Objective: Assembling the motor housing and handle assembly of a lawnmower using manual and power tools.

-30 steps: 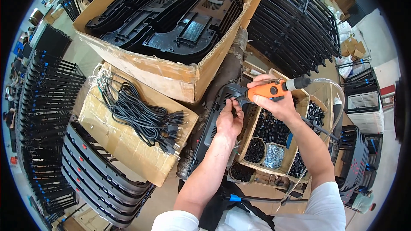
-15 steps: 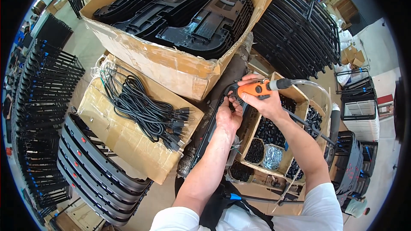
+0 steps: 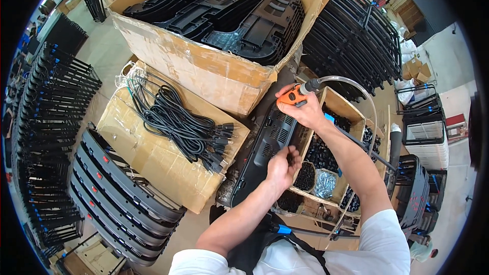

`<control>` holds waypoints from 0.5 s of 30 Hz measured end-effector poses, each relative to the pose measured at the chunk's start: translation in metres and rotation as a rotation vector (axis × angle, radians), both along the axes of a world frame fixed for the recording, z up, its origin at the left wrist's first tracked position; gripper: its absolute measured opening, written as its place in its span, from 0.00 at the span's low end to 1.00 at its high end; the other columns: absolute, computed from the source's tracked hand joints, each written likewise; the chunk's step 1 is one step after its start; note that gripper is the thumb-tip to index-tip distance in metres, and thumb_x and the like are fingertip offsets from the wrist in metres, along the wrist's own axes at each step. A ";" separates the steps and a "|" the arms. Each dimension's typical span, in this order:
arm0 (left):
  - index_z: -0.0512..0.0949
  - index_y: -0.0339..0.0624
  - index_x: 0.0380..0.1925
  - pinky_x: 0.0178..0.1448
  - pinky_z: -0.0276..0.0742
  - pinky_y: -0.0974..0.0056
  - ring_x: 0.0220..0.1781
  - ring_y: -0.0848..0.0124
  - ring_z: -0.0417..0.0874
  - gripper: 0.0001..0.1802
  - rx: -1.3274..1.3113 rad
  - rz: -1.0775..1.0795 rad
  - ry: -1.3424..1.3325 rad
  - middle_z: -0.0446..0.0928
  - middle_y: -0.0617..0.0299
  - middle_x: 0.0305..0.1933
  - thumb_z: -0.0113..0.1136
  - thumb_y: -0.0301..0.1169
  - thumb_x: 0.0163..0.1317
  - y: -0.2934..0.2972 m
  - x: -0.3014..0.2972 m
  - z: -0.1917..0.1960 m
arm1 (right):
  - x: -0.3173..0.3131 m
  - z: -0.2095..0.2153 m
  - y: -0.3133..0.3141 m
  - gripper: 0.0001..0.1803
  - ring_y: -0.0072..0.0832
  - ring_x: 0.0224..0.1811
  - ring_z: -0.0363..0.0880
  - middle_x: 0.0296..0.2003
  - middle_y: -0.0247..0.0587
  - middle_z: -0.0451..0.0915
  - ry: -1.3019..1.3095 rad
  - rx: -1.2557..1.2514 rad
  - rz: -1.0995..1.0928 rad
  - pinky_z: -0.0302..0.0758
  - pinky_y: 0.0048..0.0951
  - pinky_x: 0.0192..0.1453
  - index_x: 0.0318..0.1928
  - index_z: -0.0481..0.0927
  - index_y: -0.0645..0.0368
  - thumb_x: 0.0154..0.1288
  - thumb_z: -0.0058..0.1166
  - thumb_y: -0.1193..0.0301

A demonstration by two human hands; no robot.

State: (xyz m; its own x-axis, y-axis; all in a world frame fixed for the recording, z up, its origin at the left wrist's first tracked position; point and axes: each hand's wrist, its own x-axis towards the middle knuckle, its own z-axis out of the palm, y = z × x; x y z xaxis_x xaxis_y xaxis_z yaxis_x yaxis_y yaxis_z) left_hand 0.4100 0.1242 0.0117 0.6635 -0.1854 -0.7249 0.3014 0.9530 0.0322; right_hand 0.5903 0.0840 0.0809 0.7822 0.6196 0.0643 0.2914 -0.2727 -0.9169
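My right hand (image 3: 308, 113) is wrapped round an orange air screwdriver (image 3: 291, 97) with a clear hose (image 3: 371, 97) at its back end. Its tip is hidden, over the far end of a long black plastic panel (image 3: 271, 137) with vent slots. Beside the panel's right edge, my left hand (image 3: 282, 168) has its fingers curled in; whatever they hold, if anything, I cannot make out. Right of that hand is a container of small black screws (image 3: 305, 177), with silver screws (image 3: 325, 183) next to it, inside a divided wooden box (image 3: 368, 117) of black parts.
A big cardboard box (image 3: 198, 69) of stacked black plastic panels stands at the far side. Bundled black power cords (image 3: 178, 122) lie on a flat carton (image 3: 137, 147) at left. Curved grey-black frames (image 3: 122, 209) are stacked near left; racks of black tubes (image 3: 351, 35) stand far right.
My left hand has come back from the driver's tip toward the screw containers, uncovering the panel's vents. The right hand and screwdriver have moved slightly away from me and left, tilting.
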 end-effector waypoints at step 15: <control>0.80 0.43 0.44 0.40 0.77 0.62 0.35 0.68 0.79 0.11 0.097 -0.204 -0.094 0.79 0.63 0.36 0.52 0.36 0.81 0.015 -0.105 -0.012 | -0.086 0.086 -0.062 0.24 0.24 0.52 0.87 0.49 0.37 0.89 -0.007 0.301 -0.304 0.82 0.28 0.62 0.59 0.83 0.59 0.63 0.73 0.73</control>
State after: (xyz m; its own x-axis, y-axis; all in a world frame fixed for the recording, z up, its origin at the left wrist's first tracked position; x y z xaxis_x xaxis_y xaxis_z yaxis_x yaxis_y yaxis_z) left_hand 0.3053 0.1389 0.0000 0.6851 -0.2546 -0.6825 0.4785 0.8637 0.1580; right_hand 0.5041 0.0216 0.1671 0.9255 0.3134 0.2129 0.2454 -0.0678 -0.9670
